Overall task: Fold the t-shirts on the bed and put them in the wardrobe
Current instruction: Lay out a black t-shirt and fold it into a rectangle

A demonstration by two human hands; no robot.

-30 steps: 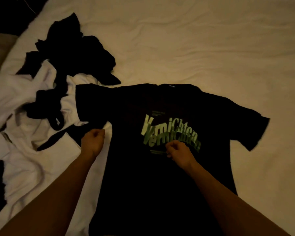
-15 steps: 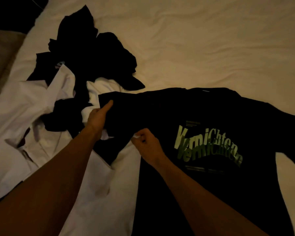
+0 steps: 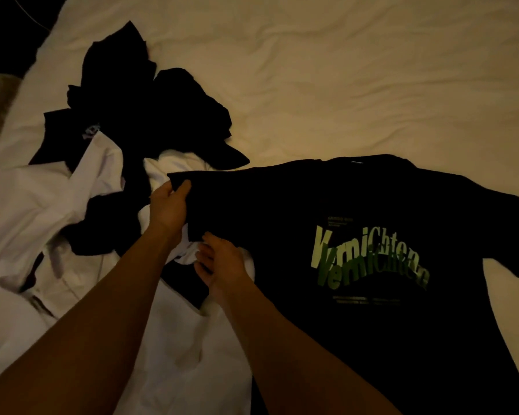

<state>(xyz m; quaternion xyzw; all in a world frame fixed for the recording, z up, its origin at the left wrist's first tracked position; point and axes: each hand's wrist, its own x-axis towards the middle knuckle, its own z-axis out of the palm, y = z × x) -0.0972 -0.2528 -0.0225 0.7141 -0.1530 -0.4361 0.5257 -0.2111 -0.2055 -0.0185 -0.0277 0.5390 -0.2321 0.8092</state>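
Observation:
A black t-shirt [image 3: 372,339] with green lettering lies spread front-up on the white bed [image 3: 342,85], its body running toward me on the right. My left hand [image 3: 168,205] pinches the outer edge of its left sleeve near the top corner. My right hand [image 3: 222,265] sits at the sleeve's lower corner, fingers curled at the hem; the grip itself is dim and partly hidden. The sleeve is stretched out flat between both hands.
A jumbled pile of black clothes [image 3: 150,109] and white clothes [image 3: 57,205] covers the left side of the bed, reaching under my forearms. The bed's left edge [image 3: 9,124] borders a dark floor. Bare wrinkled sheet extends behind and to the right.
Both hands have moved from the shirt's chest and side over to its left sleeve and pulled it out flat. My view has shifted left, so the shirt sits further right.

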